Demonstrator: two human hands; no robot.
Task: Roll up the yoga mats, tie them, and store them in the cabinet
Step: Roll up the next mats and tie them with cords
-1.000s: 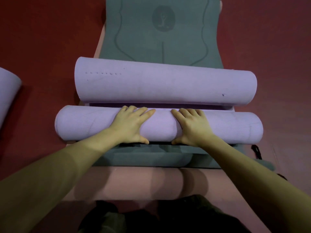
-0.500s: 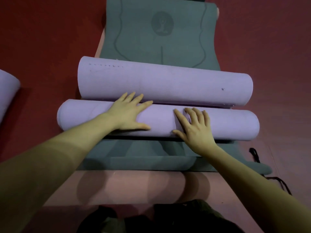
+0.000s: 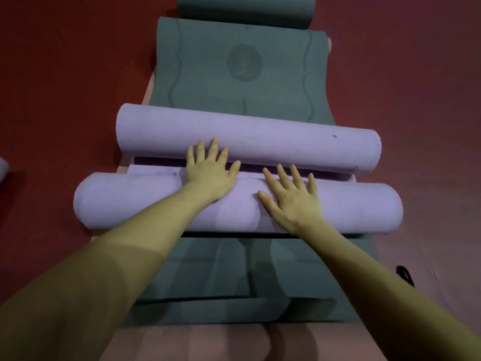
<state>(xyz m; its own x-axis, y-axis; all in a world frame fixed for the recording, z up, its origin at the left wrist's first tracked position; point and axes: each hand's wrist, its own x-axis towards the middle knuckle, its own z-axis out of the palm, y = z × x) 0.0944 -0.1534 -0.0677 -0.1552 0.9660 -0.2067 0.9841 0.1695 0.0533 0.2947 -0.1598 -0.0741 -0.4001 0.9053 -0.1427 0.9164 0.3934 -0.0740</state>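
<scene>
A purple yoga mat is rolled from both ends: a near roll (image 3: 130,201) and a far roll (image 3: 260,136), with a thin flat strip (image 3: 156,169) between them. It lies across a green mat (image 3: 234,82) spread flat on the floor. My left hand (image 3: 208,170) rests flat on top of the near roll, fingers spread and reaching onto the far roll. My right hand (image 3: 294,199) presses flat on the near roll, fingers apart. Neither hand grips anything.
The green mat's far end is a roll (image 3: 244,9) at the top edge. A pink mat (image 3: 208,340) lies under the green one. A black strap (image 3: 404,276) lies on the red floor at right. Another purple roll's end (image 3: 3,168) shows at the far left.
Both hands have slid forward over the near roll and flattened out. The near roll has rolled away from me, uncovering more green mat and closing on the far roll.
</scene>
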